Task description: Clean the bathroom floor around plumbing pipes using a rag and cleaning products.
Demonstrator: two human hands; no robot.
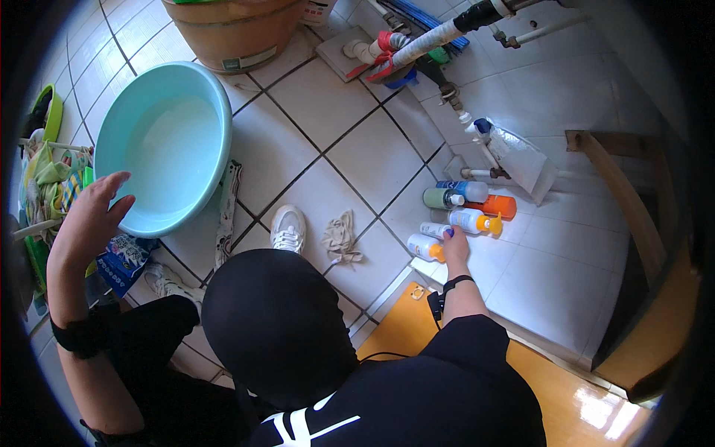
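My right hand (457, 246) is closed around the purple-capped end of a small white bottle (432, 228) on a white tiled ledge. Beside it lies a white bottle with an orange cap (423, 247). On the other side are a white pump bottle (465, 219) with a yellow-orange pump, an orange bottle (499, 206), a green bottle (437, 198) and a translucent bottle (473, 190) with a blue part. My left hand (98, 215) is raised, thumb and fingers apart, holding nothing. Behind it in the view sits a turquoise plastic basin (223, 123) on the floor.
A crumpled beige cloth (342, 237) lies on the floor tiles. A large brown tub (240, 36) stands beyond the basin. Wrapped pipes (427, 42) and a clear plastic bag (519, 156) are along the wall. A blue packet (124, 262) and hanging cloths (50, 173) are at left.
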